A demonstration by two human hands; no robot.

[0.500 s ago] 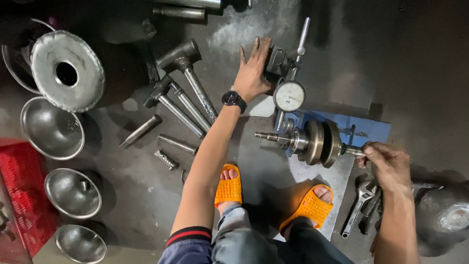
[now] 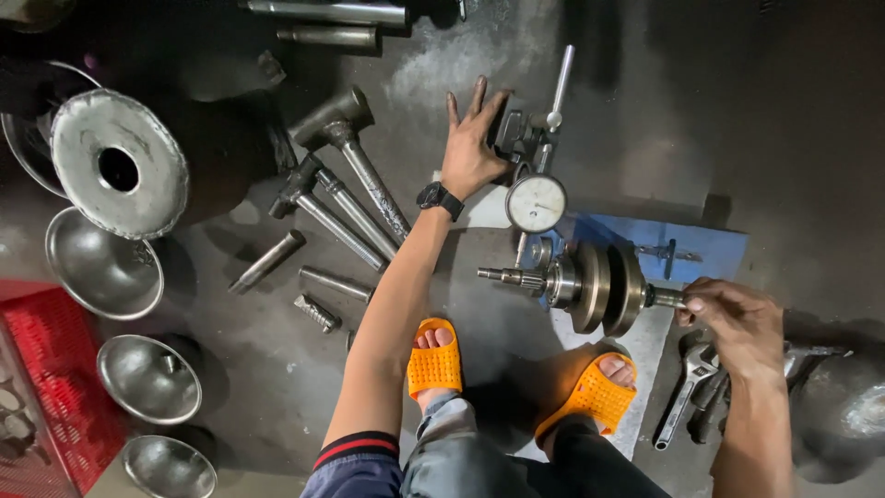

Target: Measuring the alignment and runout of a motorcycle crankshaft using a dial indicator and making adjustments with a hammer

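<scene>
A steel crankshaft (image 2: pixel 590 284) lies level across a blue stand (image 2: pixel 710 242) on the floor. My right hand (image 2: pixel 733 318) pinches the right end of its shaft. My left hand (image 2: pixel 470 148), with a black wristwatch, rests flat, fingers spread, against the dark base of a dial gauge stand (image 2: pixel 516 134). The round white dial gauge (image 2: pixel 536 203) hangs from that stand just above the crankshaft's left part.
Two big hammers (image 2: pixel 341 166) and loose steel rods (image 2: pixel 267 261) lie left of my arm. Several metal bowls (image 2: pixel 103 267) and a round disc with a hole (image 2: pixel 120 161) sit far left beside a red crate (image 2: pixel 46 387). Wrenches (image 2: pixel 687 392) lie lower right. My orange sandals (image 2: pixel 435 360) stand below.
My left hand has spread a little wider on the gauge base. The right hand stays on the shaft end.
</scene>
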